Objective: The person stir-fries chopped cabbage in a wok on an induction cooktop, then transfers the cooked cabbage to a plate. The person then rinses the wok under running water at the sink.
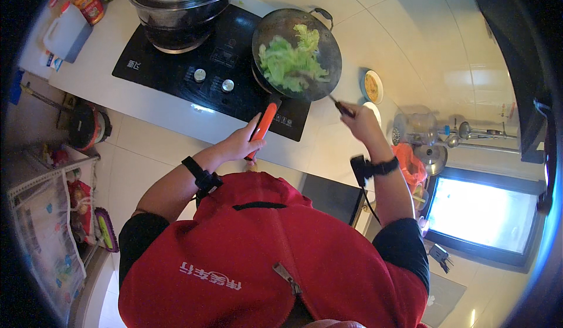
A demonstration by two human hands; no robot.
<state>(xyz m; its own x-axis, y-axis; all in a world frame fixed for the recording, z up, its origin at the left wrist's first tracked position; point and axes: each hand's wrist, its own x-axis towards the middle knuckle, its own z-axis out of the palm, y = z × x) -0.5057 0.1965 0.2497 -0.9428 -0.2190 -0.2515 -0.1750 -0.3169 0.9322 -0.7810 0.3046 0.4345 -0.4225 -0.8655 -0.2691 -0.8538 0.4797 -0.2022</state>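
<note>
Leafy green vegetables [286, 64] lie in a dark wok [330, 59] on the right part of the black cooktop [176, 79]. My left hand [246, 141] is closed around the wok's red and black handle [263, 127], which points towards me. My right hand [360, 123] grips the dark handle of a cooking utensil [336, 102] at the wok's right rim. The utensil's working end is blurred among the greens, so its shape cannot be told.
A large lidded steel pot [176, 20] stands on the cooktop's left part. Behind it are a white jug [66, 31] and a red-capped jar [89, 4]. A bowl of food [372, 87] sits right of the wok. Ladles [466, 130] and a clear plastic bottle [418, 125] are farther right.
</note>
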